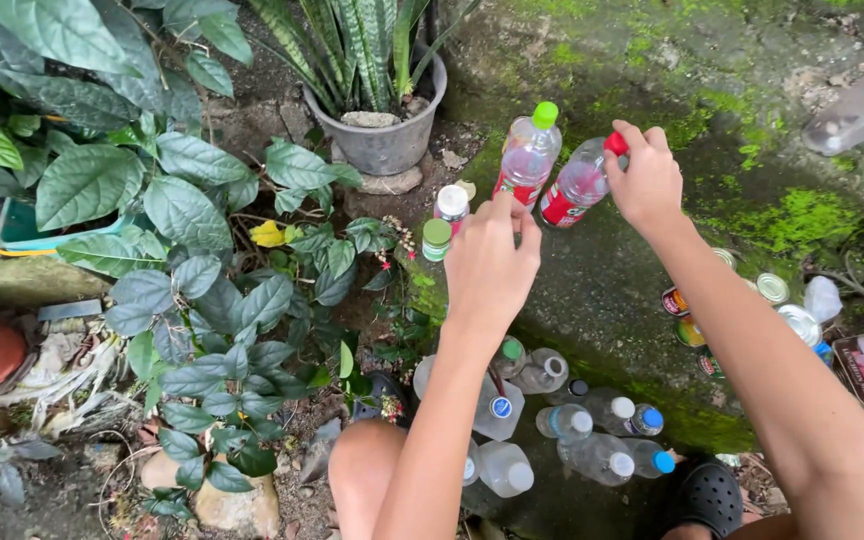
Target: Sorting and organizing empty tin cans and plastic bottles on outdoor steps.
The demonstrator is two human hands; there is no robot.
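Right hand, upper centre of frame, gripping red cap of tilted clear bottle with red label. Left hand, just below and left, fingers pinching base of upright green-capped bottle. Both bottles standing on mossy concrete slab. Cluster of empty plastic bottles lying lower centre. Tin cans sitting at right. Potted snake plant standing upper centre-left.

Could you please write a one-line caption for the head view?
Right hand grips a red-capped bottle; left hand touches a green-capped bottle on mossy concrete.
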